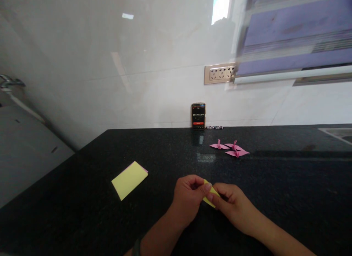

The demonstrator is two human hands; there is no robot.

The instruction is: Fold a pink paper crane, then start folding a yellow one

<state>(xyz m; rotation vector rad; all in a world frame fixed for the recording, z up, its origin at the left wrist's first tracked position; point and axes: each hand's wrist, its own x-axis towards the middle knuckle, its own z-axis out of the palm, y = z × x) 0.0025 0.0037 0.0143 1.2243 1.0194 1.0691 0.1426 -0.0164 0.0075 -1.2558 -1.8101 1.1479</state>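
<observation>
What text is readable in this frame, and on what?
"00:16:08": timer digits on the screen of the phone leaning upright against the wall at the back of the counter.
Other small lines on the phone screen, above and below the digits: too small to read.
Socket panel on the wall: no readable marking.
Yellow paper in both hands, yellow paper stack, pink paper cranes: no text.

1. The phone [198,116], propped upright against the wall at the back of the tabletop [82,212], shows a timer reading 00:16:08 in white digits.
2. Smaller writing on its screen is too tiny to read.
</observation>
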